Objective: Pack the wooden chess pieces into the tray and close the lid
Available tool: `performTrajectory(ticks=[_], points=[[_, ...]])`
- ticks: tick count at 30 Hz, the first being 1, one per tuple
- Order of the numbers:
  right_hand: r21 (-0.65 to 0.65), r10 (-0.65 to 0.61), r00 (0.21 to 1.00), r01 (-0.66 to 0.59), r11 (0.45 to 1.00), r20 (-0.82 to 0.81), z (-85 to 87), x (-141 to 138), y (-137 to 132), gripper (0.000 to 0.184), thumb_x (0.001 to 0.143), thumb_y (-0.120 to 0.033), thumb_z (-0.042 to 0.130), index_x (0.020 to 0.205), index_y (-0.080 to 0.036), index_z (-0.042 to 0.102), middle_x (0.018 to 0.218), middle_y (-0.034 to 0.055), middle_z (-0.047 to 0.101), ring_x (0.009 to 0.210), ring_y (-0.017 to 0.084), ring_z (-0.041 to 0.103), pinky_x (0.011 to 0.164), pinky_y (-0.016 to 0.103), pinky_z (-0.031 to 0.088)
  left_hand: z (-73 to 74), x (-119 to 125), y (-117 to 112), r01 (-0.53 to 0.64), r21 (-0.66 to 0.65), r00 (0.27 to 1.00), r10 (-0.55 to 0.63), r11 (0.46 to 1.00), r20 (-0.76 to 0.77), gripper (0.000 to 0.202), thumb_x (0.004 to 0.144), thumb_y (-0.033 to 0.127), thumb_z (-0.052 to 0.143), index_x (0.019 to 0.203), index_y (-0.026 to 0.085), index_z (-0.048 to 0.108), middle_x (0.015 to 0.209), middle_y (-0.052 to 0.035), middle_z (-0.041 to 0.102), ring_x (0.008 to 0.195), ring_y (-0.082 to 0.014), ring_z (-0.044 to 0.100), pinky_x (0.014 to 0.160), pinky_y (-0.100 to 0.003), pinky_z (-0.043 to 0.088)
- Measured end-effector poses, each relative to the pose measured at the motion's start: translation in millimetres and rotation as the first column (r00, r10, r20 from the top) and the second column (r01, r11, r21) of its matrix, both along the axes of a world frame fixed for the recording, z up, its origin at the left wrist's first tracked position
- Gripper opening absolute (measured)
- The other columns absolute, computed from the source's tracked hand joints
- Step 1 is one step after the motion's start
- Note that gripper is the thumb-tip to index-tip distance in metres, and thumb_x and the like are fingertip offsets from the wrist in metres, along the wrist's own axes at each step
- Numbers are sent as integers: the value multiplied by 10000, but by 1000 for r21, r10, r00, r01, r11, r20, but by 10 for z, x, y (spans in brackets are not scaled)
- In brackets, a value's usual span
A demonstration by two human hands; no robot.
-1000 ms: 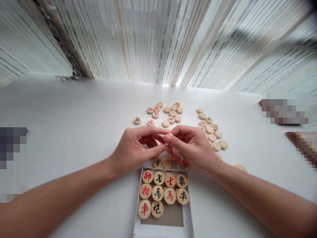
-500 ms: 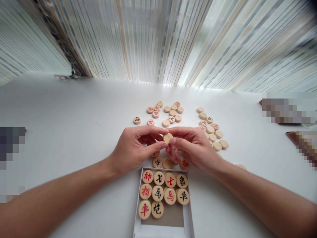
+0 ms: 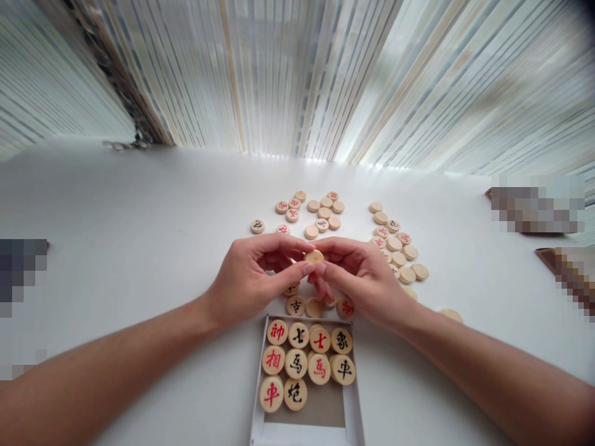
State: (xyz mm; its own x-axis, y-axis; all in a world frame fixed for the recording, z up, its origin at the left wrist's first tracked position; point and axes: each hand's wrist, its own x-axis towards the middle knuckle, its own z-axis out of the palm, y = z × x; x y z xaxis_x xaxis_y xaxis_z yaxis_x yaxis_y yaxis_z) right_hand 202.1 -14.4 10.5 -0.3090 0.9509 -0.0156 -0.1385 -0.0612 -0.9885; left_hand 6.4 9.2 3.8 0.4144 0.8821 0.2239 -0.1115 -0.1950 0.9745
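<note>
Between my two hands is a round wooden Chinese chess piece (image 3: 315, 257), its visible face blank. My left hand (image 3: 260, 266) pinches it from the left with thumb and forefinger. From the right, my right hand (image 3: 357, 266) grips the same piece, thumb at its lower edge. Just below the hands stands a shallow white box (image 3: 359, 409) with chess pieces in rows, characters facing up in red and black. A black cannon piece (image 3: 295, 394) ends the nearest row, and bare grey-brown bottom shows to its right.
Loose chess pieces (image 3: 324, 212) lie scattered on the white table (image 3: 139, 217) beyond my hands, some face up, some blank side up. More pieces (image 3: 396, 259) spread to the right. A striped string curtain (image 3: 279, 74) hangs at the back.
The held piece has tipped slightly, its face now looking flatter, and my right thumb has shifted a little left along it. Pieces in the box stay as they were.
</note>
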Motion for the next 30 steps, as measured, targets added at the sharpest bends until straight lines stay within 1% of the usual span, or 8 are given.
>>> performTrajectory(ticks=[4,10,13,16,19,22,26,30], points=[[41,-47,999,48,998,-18,-8,-22,-9,269,809,-242,902,1052,-181,806,722,10,762,605,117,703,556,201,592,-9,-8,13,-34,-5,999,34,999,-19,132,880,177,835,1006,171,798,890,-29,819,716,-135,782,599,-178,631],[124,-100,995,96,988,25,-37,-17,-5,199,944,-330,788,1086,-200,835,786,37,798,628,136,742,581,247,649,-19,-11,17,-87,10,995,87,996,-52,113,837,163,848,936,154,795,830,-36,792,689,-139,750,585,-196,610],[127,-124,992,119,985,29,-75,-8,-5,253,876,-293,861,1118,-222,834,816,33,813,654,142,760,617,261,667,-25,-8,25,-98,36,994,100,995,-48,93,836,147,825,920,154,784,870,-48,787,736,-153,753,616,-221,618],[144,-140,989,132,981,43,-127,-3,-14,343,808,-269,915,1137,-221,828,882,53,827,756,178,785,685,308,688,-27,-11,36,-111,80,991,116,991,-65,97,838,107,774,918,161,777,894,-43,777,760,-146,746,617,-214,600],[209,-162,985,145,967,65,-181,-5,-31,337,798,-267,919,1119,-218,828,940,69,832,822,195,789,730,330,691,-18,-18,41,-122,109,987,132,987,-93,112,824,89,745,906,161,770,877,-34,766,729,-129,726,610,-205,582],[288,-179,979,146,946,93,-205,-2,-53,306,823,-259,897,1116,-214,824,962,73,836,803,194,792,736,339,693,-6,-21,41,-121,113,986,132,986,-99,98,822,104,742,901,158,766,873,-37,764,732,-134,727,630,-214,589],[341,-237,963,181,923,131,-147,4,-94,295,825,-254,892,1098,-183,807,928,75,834,776,190,795,733,330,694,0,-15,46,-142,67,987,146,988,-73,102,830,108,721,912,145,770,833,-35,758,657,-116,694,555,-194,559],[364,-289,944,215,906,161,-54,-15,-128,285,819,-304,895,1049,-174,789,926,75,821,773,194,788,750,354,697,-2,-8,61,-153,38,987,155,988,-48,87,816,113,725,883,136,776,751,-21,737,576,-103,650,513,-197,533]])
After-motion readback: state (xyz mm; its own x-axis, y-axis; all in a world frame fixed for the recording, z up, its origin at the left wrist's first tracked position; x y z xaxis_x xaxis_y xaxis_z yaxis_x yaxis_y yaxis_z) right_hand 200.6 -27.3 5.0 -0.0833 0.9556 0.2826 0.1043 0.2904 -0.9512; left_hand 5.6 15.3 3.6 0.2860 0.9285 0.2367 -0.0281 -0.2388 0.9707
